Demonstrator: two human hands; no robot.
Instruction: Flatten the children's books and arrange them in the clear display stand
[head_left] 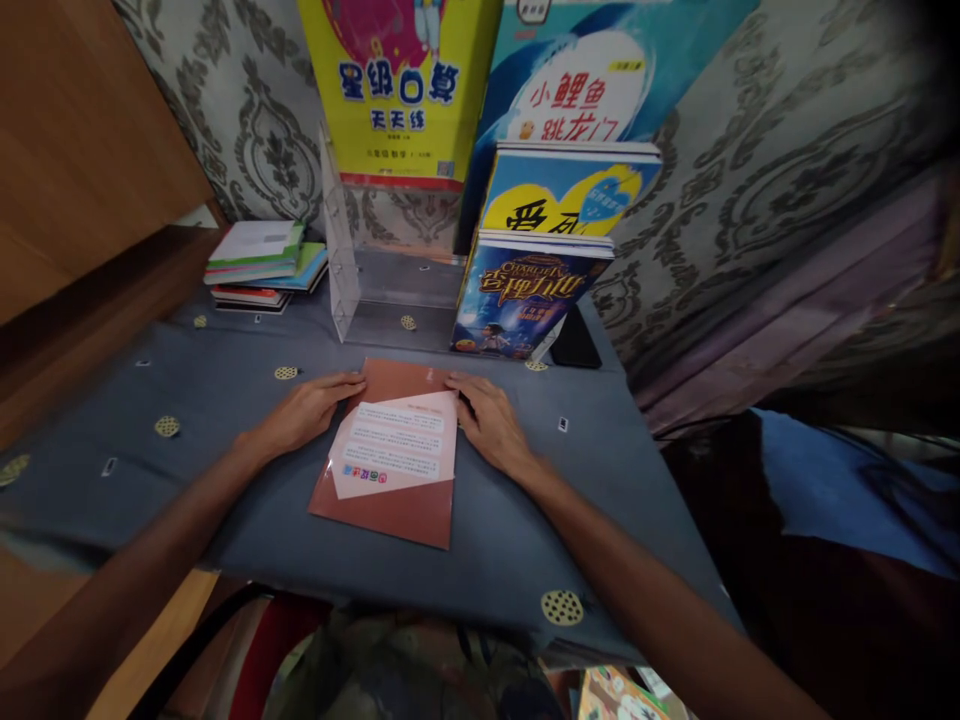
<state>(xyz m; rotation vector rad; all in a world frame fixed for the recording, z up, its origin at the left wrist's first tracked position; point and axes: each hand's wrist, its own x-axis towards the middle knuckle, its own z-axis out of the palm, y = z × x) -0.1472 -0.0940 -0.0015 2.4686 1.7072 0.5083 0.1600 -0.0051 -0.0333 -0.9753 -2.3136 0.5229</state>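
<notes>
A thin book [397, 378] with a reddish-brown cover and a pale slanted text panel lies on the table in front of me. Its print is upside down from where I sit. My left hand [319, 408] grips the far left corner, fingers closed on the edge. On the opposite side, my right hand [487, 415] holds the far right edge, its thumb and fingers bent around the border. Just beyond the book stands a clear acrylic book rack [341, 240], with a dark blue book [529, 295] at the front of its right side.
Behind the blue book rise a yellow-and-blue book [570, 195], a teal book [637, 60] and a yellow workbook [405, 110]. A pile of books [259, 255] sits at the back left. A black phone-like slab [576, 338] lies beside the rack on the grey tablecloth [247, 510].
</notes>
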